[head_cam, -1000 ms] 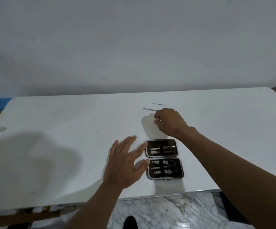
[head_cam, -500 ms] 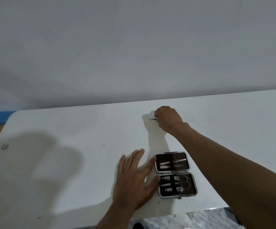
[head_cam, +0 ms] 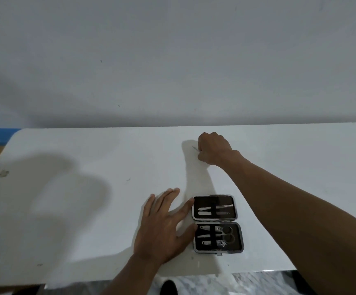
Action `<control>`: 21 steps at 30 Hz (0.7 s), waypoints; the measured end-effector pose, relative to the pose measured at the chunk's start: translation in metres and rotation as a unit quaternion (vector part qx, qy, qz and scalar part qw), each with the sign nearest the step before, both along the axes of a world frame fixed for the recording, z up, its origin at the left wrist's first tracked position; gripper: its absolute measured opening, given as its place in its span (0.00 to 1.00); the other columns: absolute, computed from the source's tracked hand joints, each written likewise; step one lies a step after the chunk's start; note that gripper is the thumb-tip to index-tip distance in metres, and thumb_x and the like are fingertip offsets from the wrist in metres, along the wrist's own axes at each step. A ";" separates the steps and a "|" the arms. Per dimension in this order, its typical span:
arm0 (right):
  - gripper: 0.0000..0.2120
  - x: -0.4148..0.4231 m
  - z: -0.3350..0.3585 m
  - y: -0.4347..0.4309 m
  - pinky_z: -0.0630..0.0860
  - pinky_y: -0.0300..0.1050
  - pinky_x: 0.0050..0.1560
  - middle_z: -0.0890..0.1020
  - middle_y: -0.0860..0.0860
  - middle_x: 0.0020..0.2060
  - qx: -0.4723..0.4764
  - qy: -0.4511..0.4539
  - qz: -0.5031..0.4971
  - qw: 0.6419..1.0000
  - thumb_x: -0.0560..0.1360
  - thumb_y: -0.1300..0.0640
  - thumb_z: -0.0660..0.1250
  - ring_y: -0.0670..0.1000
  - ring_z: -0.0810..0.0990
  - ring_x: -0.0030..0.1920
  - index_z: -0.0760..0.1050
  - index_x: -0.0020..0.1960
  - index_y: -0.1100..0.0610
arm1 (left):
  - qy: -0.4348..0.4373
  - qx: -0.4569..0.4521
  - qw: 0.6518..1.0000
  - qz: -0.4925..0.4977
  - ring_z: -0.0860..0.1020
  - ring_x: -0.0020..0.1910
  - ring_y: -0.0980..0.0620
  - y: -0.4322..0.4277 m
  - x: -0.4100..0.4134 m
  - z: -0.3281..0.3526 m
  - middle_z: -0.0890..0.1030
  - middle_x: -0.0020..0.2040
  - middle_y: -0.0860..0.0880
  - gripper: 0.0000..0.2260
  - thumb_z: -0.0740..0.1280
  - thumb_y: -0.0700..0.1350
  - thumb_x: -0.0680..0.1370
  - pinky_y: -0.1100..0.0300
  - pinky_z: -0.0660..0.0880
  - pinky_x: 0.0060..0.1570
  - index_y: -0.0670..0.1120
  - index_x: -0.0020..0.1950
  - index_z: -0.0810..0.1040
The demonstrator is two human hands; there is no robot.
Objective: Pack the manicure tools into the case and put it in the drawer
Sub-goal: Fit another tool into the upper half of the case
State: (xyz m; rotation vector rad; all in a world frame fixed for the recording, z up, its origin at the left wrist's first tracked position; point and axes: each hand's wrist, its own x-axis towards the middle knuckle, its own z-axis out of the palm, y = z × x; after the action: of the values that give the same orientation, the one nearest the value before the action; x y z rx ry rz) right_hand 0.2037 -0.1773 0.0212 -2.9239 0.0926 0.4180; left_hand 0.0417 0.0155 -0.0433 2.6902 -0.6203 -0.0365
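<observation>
Both hands working: right hand [head_cam: 213, 149] fingers closing on thin tool [head_cam: 194, 148] (tip protruding); left hand [head_cam: 164, 226], splayed, steadying case [head_cam: 217, 224]; lift level.

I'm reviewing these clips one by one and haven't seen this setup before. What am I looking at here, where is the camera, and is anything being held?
No machine here: a person wears a camera on the head, looking down at their own bare hands. On the white table lies an open case with small metal manicure tools strapped inside. The left hand rests flat beside it, fingers spread, touching its edge. The right hand, further back, is closed into a fist; a thin metal tool pokes out of it.
</observation>
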 end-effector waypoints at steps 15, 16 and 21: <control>0.08 -0.085 -0.001 -0.046 0.78 0.49 0.46 0.82 0.56 0.45 0.172 -0.022 -0.059 0.983 0.78 0.57 0.55 0.60 0.82 0.43 0.73 0.50 0.52 | -0.040 0.014 0.999 0.009 0.64 0.73 0.51 -0.002 -0.002 -0.004 0.69 0.73 0.50 0.25 0.58 0.66 0.75 0.45 0.58 0.72 0.61 0.71 0.69; 0.08 -0.092 0.001 -0.050 0.80 0.51 0.46 0.82 0.56 0.44 0.188 -0.026 -0.060 0.980 0.78 0.58 0.55 0.60 0.83 0.41 0.72 0.49 0.51 | -0.041 0.013 0.999 0.009 0.64 0.73 0.51 -0.002 -0.002 -0.005 0.69 0.73 0.50 0.25 0.58 0.66 0.75 0.45 0.58 0.72 0.61 0.71 0.69; 0.07 -0.118 0.013 -0.060 0.82 0.54 0.46 0.84 0.57 0.44 0.237 -0.048 -0.073 0.968 0.78 0.62 0.60 0.58 0.83 0.42 0.76 0.50 0.58 | -0.050 0.014 0.999 0.007 0.64 0.73 0.51 -0.001 -0.002 -0.007 0.69 0.73 0.50 0.25 0.56 0.66 0.76 0.45 0.57 0.72 0.61 0.71 0.69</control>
State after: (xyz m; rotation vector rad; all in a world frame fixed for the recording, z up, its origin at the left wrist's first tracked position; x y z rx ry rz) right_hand 0.0859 -0.2377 0.0339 -2.4407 0.1666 0.2333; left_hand 0.0398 0.0145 -0.0507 2.7359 -0.6355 0.0939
